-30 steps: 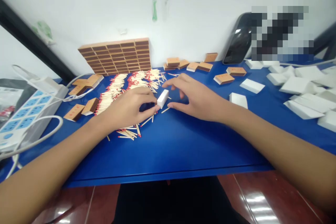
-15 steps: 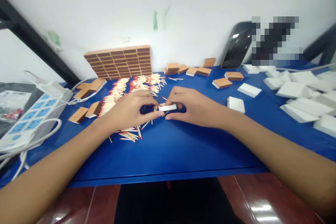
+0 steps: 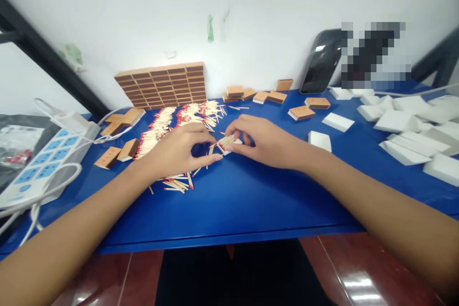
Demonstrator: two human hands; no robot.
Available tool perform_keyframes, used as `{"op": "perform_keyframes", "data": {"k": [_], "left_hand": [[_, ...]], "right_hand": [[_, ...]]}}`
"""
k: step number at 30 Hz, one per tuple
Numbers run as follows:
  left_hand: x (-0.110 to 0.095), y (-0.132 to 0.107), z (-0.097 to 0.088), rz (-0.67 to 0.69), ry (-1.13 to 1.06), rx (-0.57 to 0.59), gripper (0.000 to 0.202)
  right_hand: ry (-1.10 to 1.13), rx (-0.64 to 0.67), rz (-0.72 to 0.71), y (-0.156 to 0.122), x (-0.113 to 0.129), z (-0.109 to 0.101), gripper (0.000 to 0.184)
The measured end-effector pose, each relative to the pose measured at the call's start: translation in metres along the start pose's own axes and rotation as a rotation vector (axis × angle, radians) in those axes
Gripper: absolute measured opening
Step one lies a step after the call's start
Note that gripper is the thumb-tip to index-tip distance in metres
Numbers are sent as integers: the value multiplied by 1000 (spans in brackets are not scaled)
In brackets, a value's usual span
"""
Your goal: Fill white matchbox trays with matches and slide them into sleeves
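A small white matchbox tray (image 3: pixel 236 142) holding several red-tipped matches (image 3: pixel 226 142) is at the middle of the table, tilted so its inside shows. My right hand (image 3: pixel 267 142) grips its right end between thumb and fingers. At the tray's left end is my left hand (image 3: pixel 181 150), thumb and forefinger parted around loose match heads; whether they touch the tray is hard to tell. Beside and behind that hand spreads a large heap of matches (image 3: pixel 158 129), with a few strays (image 3: pixel 175 185) in front of the wrist.
Stacked brown matchboxes (image 3: pixel 165 86) lean on the wall. Loose matchboxes (image 3: pixel 301 113) lie along the back, others (image 3: pixel 108 158) on the left. White trays (image 3: pixel 405 148) pile up at the right. A phone (image 3: pixel 321 62) stands at the back; a power strip (image 3: pixel 46 162) lies left.
The tray has tipped, so its matches now show where its white side faced me before. My left finger and thumb have parted at its end; my right hand keeps its hold.
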State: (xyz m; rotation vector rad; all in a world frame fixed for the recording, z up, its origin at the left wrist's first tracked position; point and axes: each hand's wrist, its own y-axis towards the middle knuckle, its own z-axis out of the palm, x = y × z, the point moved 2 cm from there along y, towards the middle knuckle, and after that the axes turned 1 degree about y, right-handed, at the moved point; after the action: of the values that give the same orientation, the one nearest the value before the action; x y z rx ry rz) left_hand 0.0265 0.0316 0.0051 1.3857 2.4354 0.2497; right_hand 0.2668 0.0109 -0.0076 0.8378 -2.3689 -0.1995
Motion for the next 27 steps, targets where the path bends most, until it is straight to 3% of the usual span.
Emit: {"op": "perform_keyframes", "data": {"k": [4, 12, 27], "left_hand": [[-1, 2, 1, 33, 32, -2, 38], [2, 1, 4, 13, 15, -32, 35], [2, 3, 1, 5, 26, 3, 29]], "right_hand": [[-17, -14, -45, 0, 0, 1, 19], [25, -18, 6, -1, 6, 5, 25], [-45, 92, 81, -5, 12, 2, 30]]}}
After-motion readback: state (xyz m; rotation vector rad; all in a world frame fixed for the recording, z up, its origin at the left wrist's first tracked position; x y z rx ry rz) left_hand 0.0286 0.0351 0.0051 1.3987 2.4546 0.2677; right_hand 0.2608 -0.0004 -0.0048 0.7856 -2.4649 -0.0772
